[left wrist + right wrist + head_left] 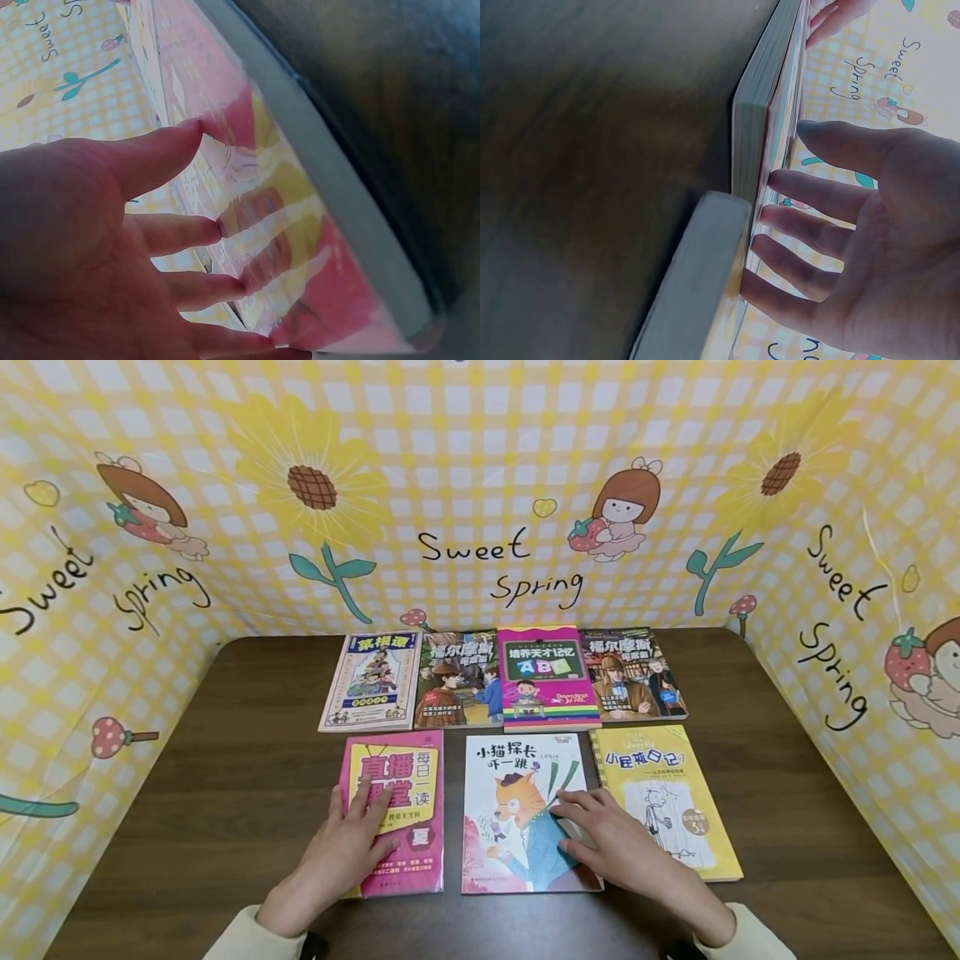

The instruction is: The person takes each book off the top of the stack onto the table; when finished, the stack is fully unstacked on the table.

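Observation:
Seven books lie flat on a dark brown table [225, 777]. My left hand [348, 839] rests flat on the pink book [393, 768] at the front left, fingers straight; the left wrist view shows the fingertips [225, 225] touching its glossy pink cover [300, 247]. My right hand [600, 835] lies with straight fingers on the right edge of the white cat book [510, 793], beside the yellow diary book [667, 777]. In the right wrist view the fingers [802, 225] touch the cat book's edge [757, 112], with the yellow book's edge [697, 277] close by.
Behind stands a row of books: a cream one [371, 681], two detective books [459, 681] [630, 672] and a pink ABC book [546, 677]. Yellow checked "Sweet Spring" cloth walls [480, 485] enclose the table on three sides.

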Motion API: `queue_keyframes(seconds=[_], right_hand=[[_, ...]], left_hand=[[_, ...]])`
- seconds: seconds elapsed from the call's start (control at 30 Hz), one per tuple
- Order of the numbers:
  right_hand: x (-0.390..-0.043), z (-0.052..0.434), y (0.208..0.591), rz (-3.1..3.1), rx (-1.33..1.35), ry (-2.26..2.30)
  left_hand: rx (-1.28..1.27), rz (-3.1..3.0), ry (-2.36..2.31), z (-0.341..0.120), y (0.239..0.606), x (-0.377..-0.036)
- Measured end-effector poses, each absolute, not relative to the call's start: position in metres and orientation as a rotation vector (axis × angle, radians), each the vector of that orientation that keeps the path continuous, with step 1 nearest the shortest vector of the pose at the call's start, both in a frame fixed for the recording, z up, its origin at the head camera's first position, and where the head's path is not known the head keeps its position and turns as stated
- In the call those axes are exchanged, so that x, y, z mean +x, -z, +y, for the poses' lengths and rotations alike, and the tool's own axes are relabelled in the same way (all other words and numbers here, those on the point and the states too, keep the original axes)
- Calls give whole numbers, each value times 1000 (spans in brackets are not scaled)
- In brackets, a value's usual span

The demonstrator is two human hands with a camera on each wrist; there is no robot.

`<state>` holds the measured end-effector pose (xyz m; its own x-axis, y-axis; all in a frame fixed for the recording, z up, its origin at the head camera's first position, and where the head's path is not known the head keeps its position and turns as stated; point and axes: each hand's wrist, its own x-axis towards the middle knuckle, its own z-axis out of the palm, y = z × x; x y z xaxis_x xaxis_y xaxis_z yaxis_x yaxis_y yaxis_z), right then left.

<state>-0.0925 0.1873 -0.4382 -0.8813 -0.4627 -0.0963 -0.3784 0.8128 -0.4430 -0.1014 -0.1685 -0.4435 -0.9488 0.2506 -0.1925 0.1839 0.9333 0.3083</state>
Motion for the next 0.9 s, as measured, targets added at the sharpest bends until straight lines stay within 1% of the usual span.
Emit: queue_keyframes(seconds=[0.9], right_hand=[[-92, 187, 439, 2822, -650, 621]], left_hand=[[301, 2859, -403, -167, 446, -101]])
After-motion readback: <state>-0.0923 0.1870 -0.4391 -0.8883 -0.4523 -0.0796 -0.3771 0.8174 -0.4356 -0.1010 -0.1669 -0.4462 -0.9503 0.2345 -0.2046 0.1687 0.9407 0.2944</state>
